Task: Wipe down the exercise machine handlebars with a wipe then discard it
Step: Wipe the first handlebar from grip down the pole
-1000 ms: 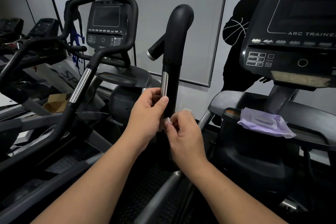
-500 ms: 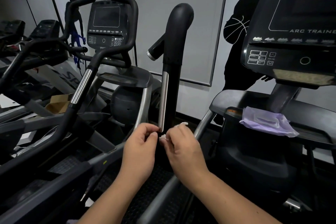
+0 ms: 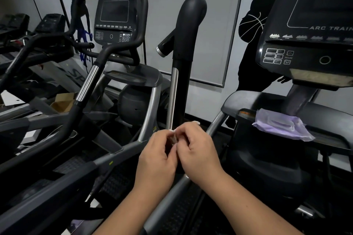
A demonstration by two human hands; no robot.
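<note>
At the foot of the upright handlebar (image 3: 188, 47), a small white wipe (image 3: 174, 138) was pinched between both hands.
Refolding to a clean face and wrapping it fully round the bar would probably serve best. Left hand (image 3: 155, 160) and right hand (image 3: 198, 154) were curled together, fingertips closed on the wipe, just below the chrome strip (image 3: 172, 99).

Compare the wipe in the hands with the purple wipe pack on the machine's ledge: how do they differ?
The wipe is white and pinched between the fingertips of the left hand and right hand, which hide most of it; the purple pack lies in full view.
The wipe is held in the air below the handlebar; the pack rests flat on the ledge, untouched.
The wipe looks scrunched; the pack spreads wide.
</note>
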